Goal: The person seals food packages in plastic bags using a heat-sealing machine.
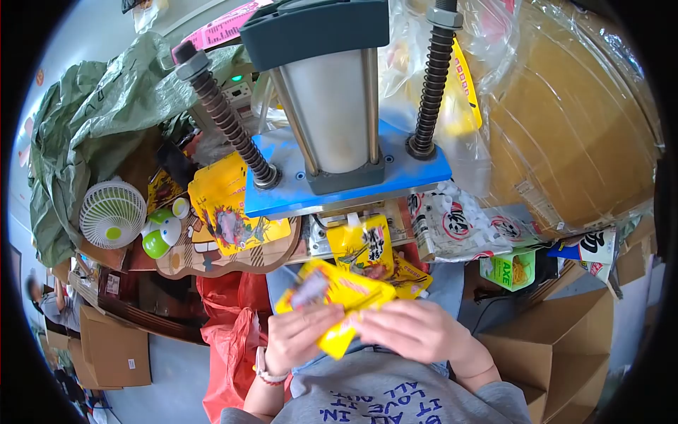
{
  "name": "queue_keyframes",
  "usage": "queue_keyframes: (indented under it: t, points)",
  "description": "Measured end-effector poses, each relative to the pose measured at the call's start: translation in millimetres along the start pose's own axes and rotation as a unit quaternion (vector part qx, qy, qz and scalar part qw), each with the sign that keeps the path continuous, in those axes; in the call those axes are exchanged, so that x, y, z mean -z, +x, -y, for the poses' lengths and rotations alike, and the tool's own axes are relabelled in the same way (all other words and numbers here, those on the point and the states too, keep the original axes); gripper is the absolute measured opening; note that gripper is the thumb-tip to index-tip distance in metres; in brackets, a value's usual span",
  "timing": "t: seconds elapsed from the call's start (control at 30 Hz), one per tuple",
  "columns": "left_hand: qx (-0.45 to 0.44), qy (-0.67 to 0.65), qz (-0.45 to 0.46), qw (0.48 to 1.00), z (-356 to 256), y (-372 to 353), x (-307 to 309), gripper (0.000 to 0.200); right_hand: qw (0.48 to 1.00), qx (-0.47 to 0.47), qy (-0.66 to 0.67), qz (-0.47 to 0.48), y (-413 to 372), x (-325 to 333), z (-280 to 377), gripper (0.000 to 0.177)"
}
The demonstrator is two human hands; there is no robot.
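In the head view, the left hand [304, 336] and right hand [406, 328] are close together above the lap, each with its fingers closed on overlapping yellow packets [357, 288]. These slant between the hands. Straight ahead, just beyond them, another packet [346, 244] lies at the front of the press [282, 201]. Which hand is nearer that packet is hard to tell.

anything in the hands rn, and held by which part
Yellow packaging, gripped along its near side by the left hand and right hand; number of layers unclear
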State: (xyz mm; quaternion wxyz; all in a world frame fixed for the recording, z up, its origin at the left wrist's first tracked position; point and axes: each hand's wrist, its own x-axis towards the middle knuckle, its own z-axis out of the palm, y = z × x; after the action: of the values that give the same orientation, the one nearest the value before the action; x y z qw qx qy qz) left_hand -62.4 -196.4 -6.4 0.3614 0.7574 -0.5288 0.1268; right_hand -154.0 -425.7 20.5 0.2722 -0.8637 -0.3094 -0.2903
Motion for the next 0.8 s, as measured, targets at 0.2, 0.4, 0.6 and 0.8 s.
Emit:
queue_keyframes:
  t: [0.2, 0.4, 0.6, 0.8]
  points:
    - [0.331, -0.252, 0.129, 0.900, 16.9, 2.8, -51.2, 0.023, 0.982, -0.183, 0.000, -0.053, 3.4, 6.1, -20.7, 0.046]
    - [0.514, -0.573, -0.090, 0.632, 61.7, 47.4, -92.3, 0.024, 0.882, -0.442, -0.118, -0.110, -18.9, 29.6, -81.7, 0.028]
    - [0.511, -0.565, -0.084, 0.643, 91.6, 44.4, -102.1, 0.024, 0.852, -0.448, -0.271, -0.002, -71.0, -30.4, -165.8, 0.032]
    - [0.301, 0.200, -0.064, 0.930, 143.9, 3.6, -24.8, 0.068, 0.815, -0.514, 0.149, -0.222, -64.4, 8.3, -92.1, 0.034]
